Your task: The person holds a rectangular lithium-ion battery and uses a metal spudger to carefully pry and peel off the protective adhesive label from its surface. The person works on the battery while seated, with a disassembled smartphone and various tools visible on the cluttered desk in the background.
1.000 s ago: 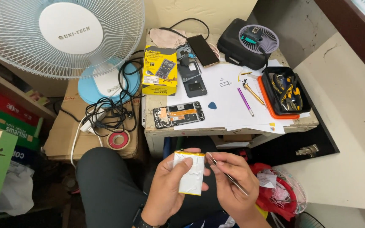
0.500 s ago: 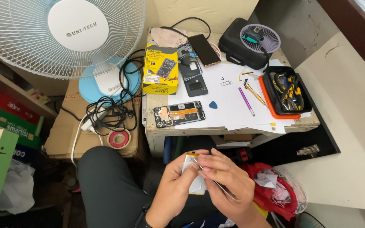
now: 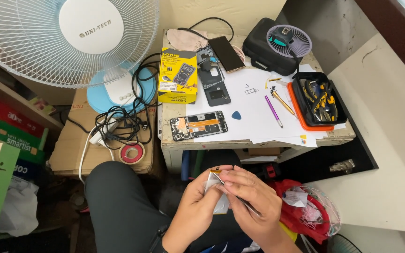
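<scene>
The right hand (image 3: 249, 197) lies over most of the thin white battery (image 3: 214, 185), so only its upper corner and a strip below the fingers show, and the tip of the tweezers (image 3: 240, 199) is lost against it. The left hand (image 3: 198, 206) hides the battery's left edge, and both forearms run off the bottom edge. The standing fan (image 3: 66, 37) is cut by the top and left edges, and the tools in the black tray (image 3: 319, 100) are too small to tell apart.
</scene>
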